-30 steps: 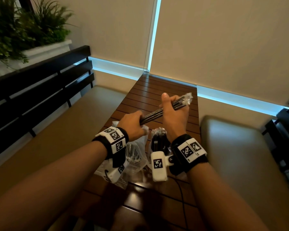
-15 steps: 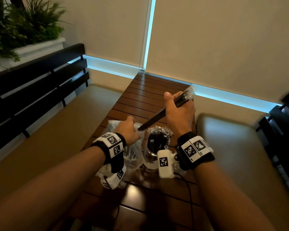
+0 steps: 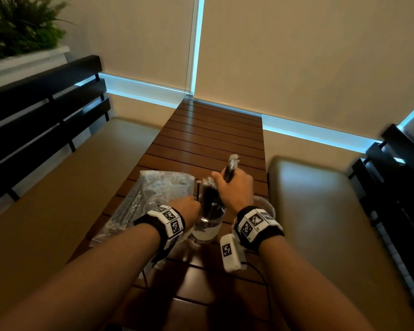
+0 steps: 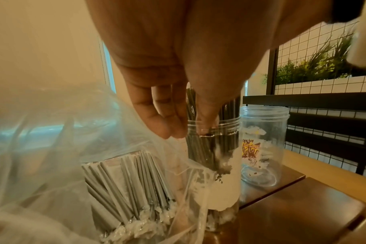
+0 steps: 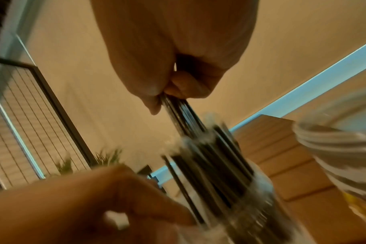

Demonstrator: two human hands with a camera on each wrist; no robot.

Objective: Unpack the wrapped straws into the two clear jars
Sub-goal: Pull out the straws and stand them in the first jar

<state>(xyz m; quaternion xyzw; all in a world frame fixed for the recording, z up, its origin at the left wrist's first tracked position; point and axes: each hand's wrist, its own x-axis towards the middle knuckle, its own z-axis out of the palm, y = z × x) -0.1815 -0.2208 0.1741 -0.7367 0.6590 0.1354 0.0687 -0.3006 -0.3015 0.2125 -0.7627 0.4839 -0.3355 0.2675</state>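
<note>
Right hand [image 3: 236, 188] grips 1 bundle of thin black wrapped straws [image 5: 183, 113] over the clear plastic jar [image 4: 214, 148]; left hand [image 4: 157, 105], fingers relaxed, steadies its rim. Light, slippery: grip mid-bundle.

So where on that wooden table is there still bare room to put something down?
The far half of the table, beyond the plastic bag and up to the wall, is bare. The near edge by the forearms is bare too. It is crowded midway, around the bag, the straw-filled jar and the empty jar.
</note>
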